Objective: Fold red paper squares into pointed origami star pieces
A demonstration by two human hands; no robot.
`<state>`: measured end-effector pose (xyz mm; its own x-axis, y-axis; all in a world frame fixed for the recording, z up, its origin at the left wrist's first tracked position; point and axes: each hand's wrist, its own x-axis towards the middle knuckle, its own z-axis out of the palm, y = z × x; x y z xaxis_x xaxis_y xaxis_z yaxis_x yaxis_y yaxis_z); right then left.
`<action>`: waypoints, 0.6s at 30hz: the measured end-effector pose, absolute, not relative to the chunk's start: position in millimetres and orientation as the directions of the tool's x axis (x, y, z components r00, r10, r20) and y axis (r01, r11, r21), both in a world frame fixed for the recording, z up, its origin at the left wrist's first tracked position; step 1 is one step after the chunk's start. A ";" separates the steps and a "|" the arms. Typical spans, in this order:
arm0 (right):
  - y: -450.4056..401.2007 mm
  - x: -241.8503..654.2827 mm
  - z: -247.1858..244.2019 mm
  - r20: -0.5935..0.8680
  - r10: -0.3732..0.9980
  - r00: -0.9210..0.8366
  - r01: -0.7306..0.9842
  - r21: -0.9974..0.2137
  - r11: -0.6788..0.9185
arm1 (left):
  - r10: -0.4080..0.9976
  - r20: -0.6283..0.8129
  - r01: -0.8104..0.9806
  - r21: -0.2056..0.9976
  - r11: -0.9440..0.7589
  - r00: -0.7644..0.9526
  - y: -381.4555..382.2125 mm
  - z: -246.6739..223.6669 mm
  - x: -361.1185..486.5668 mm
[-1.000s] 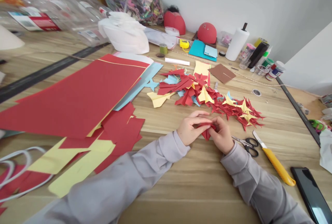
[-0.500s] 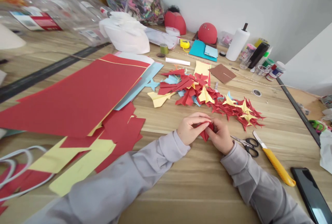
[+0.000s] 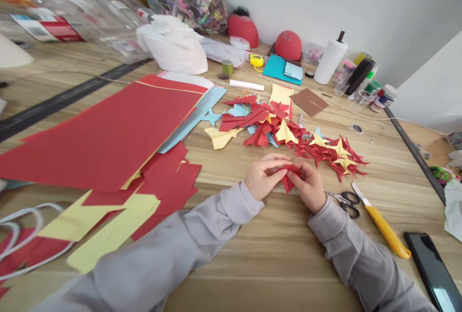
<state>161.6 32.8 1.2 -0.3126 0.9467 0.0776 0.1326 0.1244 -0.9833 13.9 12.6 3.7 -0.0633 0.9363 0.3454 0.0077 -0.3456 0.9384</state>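
Note:
Between my two hands is a small piece of folded red paper [image 3: 288, 183], its pointed end facing me. My left hand [image 3: 263, 175] pinches its left side, and my right hand [image 3: 310, 184] pinches the right side with thumb and fingers. Parts of the paper are covered by the fingertips. Just beyond the hands lies a heap of folded paper pieces [image 3: 260, 119], mostly red, with some yellow and blue. Red and yellow folded paper stars [image 3: 339, 153] spread out at its right end.
Scissors [image 3: 347, 201], a yellow utility knife [image 3: 384, 227] and a phone [image 3: 433, 268] lie to the right. Large red sheets [image 3: 108, 134] and yellow strips [image 3: 115, 235] cover the left. Along the back stand a white roll [image 3: 330, 61], small bottles and a yellow tape measure [image 3: 256, 61].
My fingertips have parted slightly, and more of the folded red paper shows between them. Both hands stay over the same spot on the table.

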 end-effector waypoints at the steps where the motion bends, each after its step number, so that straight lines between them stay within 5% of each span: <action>1: 32.6 161.4 1.4 0.080 0.948 -0.308 0.139 -0.982 0.128 | 0.939 0.338 0.014 0.941 -0.337 -0.057 12.7 3.2 14.0; 13: 33.8 160.6 3.0 0.079 0.967 -0.242 0.137 -0.984 0.114 | 0.960 0.264 -0.035 0.963 -0.268 -0.091 10.7 12.9 14.3; 18: 34.0 159.3 7.9 0.027 0.981 -0.193 0.063 -0.997 0.040 | 0.983 0.082 -0.168 0.980 -0.110 -0.165 15.5 10.9 12.5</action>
